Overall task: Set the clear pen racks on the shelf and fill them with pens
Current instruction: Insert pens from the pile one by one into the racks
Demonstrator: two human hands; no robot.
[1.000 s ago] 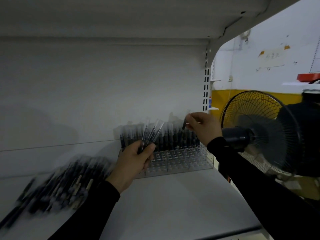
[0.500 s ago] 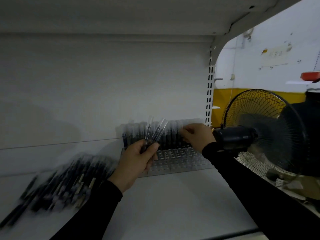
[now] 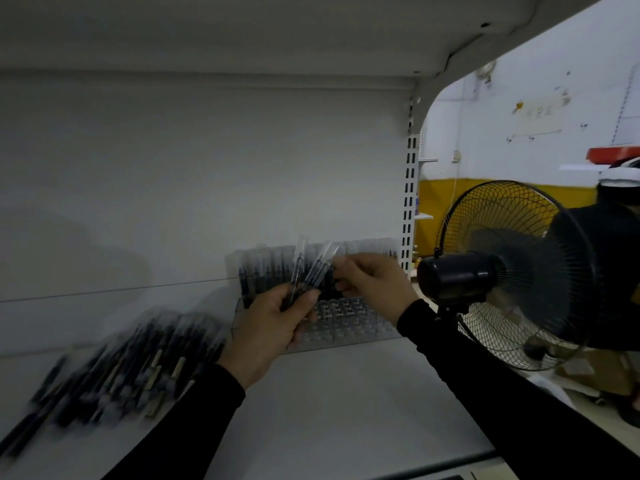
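Black-barrelled loose pens (image 3: 114,372) are lying in a blurred heap at the left of the white shelf (image 3: 346,410), their long axes running diagonally from the near left up toward the far right; which end is the cap is hard to tell through the blur. Moving right, the left hand (image 3: 273,327) is gripping a small fan of pens (image 3: 311,268), fingers and thumb curled round their lower ends, so the pens are standing nearly upright and leaning a little to the right, clear caps uppermost. Just beside it, the right hand (image 3: 374,285) is reaching in, its fingertips pinching the top of the rightmost pen in that fan. Both arms are wearing black sleeves.

Behind the two hands, the clear pen rack (image 3: 346,323) is sitting on the shelf against the back panel (image 3: 173,202), near the shelf's right end. Its rear rows are holding pens upright, caps up, while its front rows are showing bare clear slots.

At the right edge of the shelf a slotted white upright (image 3: 409,202) is rising to the bracket of the shelf above. Beyond it, a black fan (image 3: 502,271) is standing in the room, before a wall painted white above and yellow below.
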